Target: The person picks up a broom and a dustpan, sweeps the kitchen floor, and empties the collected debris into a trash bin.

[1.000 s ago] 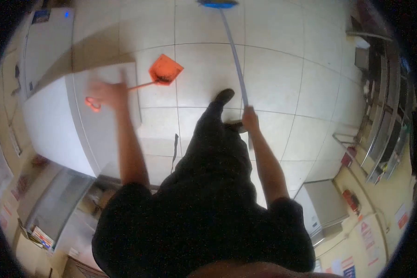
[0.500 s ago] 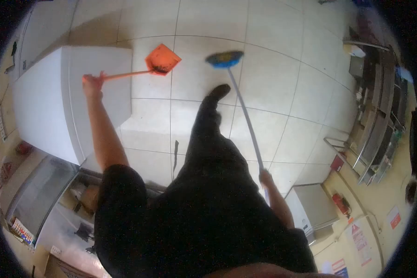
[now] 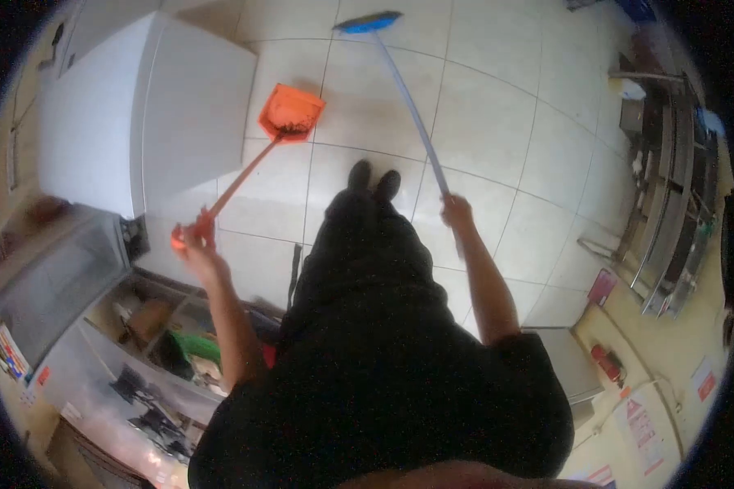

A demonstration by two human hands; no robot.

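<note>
Left hand (image 3: 194,241) is closed around the end of the orange dustpan (image 3: 290,112) handle; the pan sits on the tile floor (image 3: 497,138) on the far left, just beside the white freezer (image 3: 139,106), with some dark debris visible inside. Right hand (image 3: 457,210) grips the pale pole of the broom (image 3: 370,22), whose blue head rests far out on the floor, well apart from the pan. Both shoes (image 3: 373,179) stand together between pan and pole. Shelving (image 3: 669,204) runs along the right wall; a display cabinet (image 3: 49,277) sits near left.

Judgement: this looks like sweeping dirt toward the pan. To do it well, keep the pan's front lip flat on the tile and steady (tilt lifts the edge and dirt slides under), draw the broom head in short strokes toward the pan mouth, and keep a firm grip low enough on the pole to control the head.
</note>
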